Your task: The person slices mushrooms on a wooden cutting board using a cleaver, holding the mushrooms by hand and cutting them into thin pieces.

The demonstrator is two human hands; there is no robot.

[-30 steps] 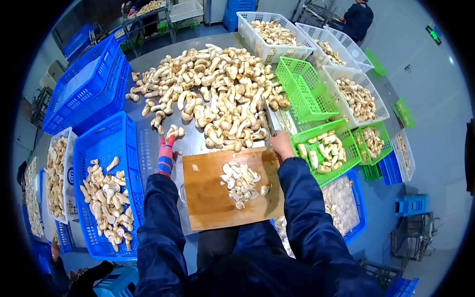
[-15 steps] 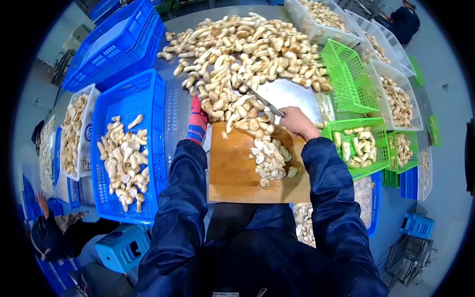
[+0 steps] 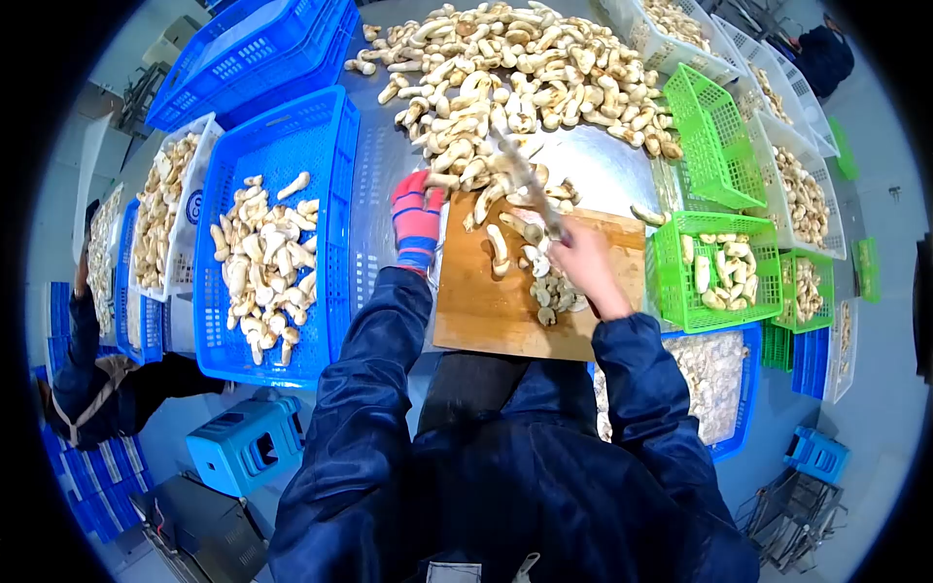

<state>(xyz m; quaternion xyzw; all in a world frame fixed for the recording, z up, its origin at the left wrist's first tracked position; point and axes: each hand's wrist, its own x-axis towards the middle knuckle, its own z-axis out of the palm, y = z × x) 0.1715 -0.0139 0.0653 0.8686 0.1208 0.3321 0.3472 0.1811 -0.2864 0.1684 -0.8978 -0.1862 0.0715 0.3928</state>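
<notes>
My right hand is closed round the handle of a knife, whose motion-blurred blade points up and left at the near edge of the mushroom heap. In a pink-and-blue glove, my left hand is beside the upper left corner of the wooden cutting board. Its fingers are curled, with a mushroom at the fingertips. One whole mushroom lies on the board. Cut mushroom pieces sit below my right hand, which partly hides them.
Left of the board stands a blue crate with mushrooms in it. Green baskets and white crates line the right side. A blue tray with pieces is below the board's right side. Another person is at far left.
My left hand has turned and curled its fingers at the heap's near edge. The knife has swung more upright. Whole mushrooms have come down onto the board, and the view has shifted.
</notes>
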